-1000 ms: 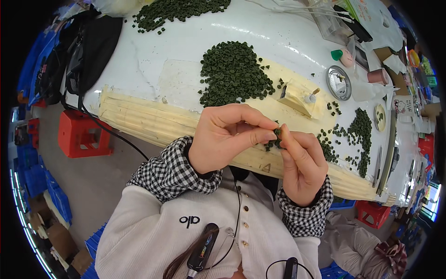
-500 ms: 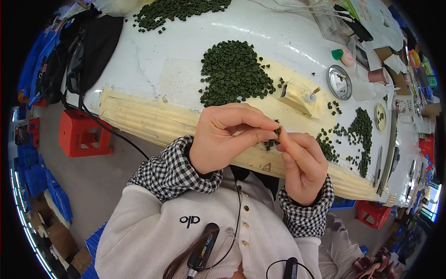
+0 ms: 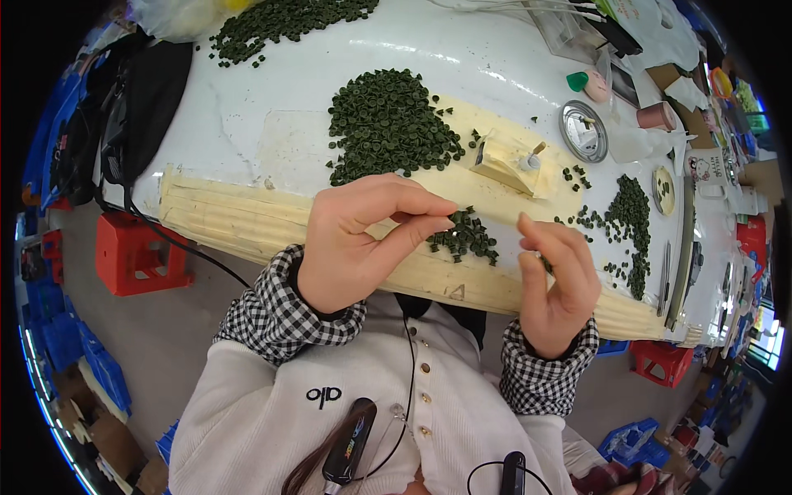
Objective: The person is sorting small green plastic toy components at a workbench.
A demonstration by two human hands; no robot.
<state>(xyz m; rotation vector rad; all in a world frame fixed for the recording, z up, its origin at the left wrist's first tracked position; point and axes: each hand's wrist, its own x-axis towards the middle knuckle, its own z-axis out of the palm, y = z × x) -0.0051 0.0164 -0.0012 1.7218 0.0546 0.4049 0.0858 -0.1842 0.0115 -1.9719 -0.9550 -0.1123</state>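
Observation:
My left hand (image 3: 355,239) is closed in a pinch over the table's front edge, thumb and forefinger meeting. Whatever sits at those fingertips is too small to make out. To its right, my right hand (image 3: 563,285) has curled fingers, its forefinger tip lifted away from the thumb. A small dark green piece (image 3: 544,263) shows between that thumb and the bent fingers. Between the hands lies a small heap of dark green cone-like pieces (image 3: 469,238). A larger pile of the same pieces (image 3: 388,124) spreads just beyond my left hand.
A tape-covered block with a short upright peg (image 3: 511,163) stands beyond my right hand. Behind it is a round metal dish (image 3: 583,132). More green pieces (image 3: 631,214) lie at right near metal tweezers (image 3: 665,276). A black bag (image 3: 144,107) rests at left, above a red stool (image 3: 136,252).
My hands have come apart: the left moved left, the right shifted right. The small heap between them is now uncovered. The whole view has shifted slightly.

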